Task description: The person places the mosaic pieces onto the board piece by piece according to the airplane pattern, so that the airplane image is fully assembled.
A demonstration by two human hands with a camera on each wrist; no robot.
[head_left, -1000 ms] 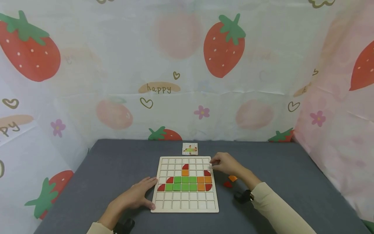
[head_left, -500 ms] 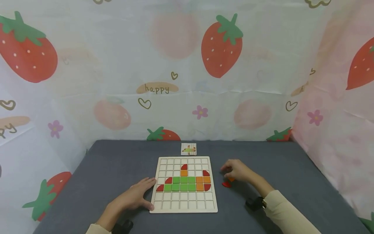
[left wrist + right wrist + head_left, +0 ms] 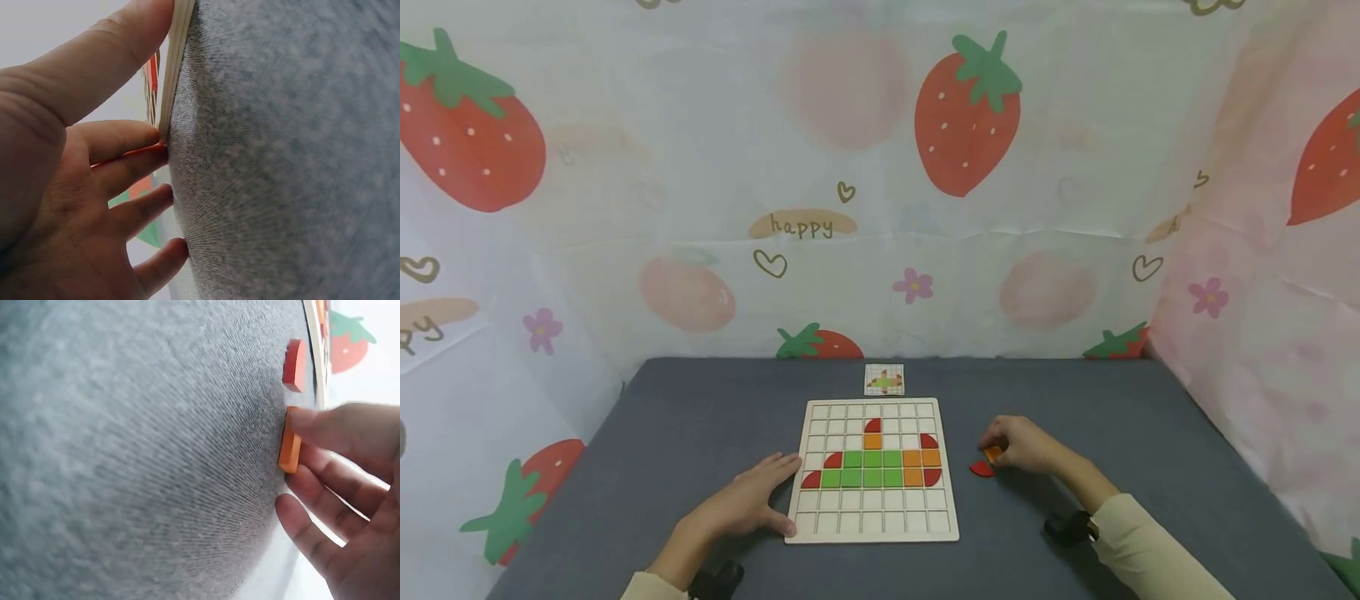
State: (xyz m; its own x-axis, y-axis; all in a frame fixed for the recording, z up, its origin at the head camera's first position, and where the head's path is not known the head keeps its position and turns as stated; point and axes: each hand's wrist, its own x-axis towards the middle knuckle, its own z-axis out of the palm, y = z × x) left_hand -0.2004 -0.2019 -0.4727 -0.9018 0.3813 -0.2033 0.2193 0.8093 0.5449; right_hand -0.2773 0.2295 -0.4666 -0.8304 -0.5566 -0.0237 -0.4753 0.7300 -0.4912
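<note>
My left hand (image 3: 741, 498) rests along the left edge of a pale grid board (image 3: 872, 523), its thumb and fingers spread and touching the rim. Green, orange and red tiles fill some of the board's squares; the red ones have a rounded side. To the right of the board, my right hand (image 3: 1026, 443) pinches an orange square block (image 3: 289, 447) at the tabletop, thumb on the near side and fingers behind. Just beside it lies a red rounded block (image 3: 295, 365), untouched on the cloth.
A small pattern card (image 3: 884, 380) lies behind the board and shows a similar coloured figure. Dark grey cloth covers the table (image 3: 700, 417). A strawberry-printed curtain (image 3: 850, 167) hangs at the back and sides.
My right hand has moved from the board's upper right corner to the loose blocks and now pinches the orange one. The left hand keeps its place on the board.
</note>
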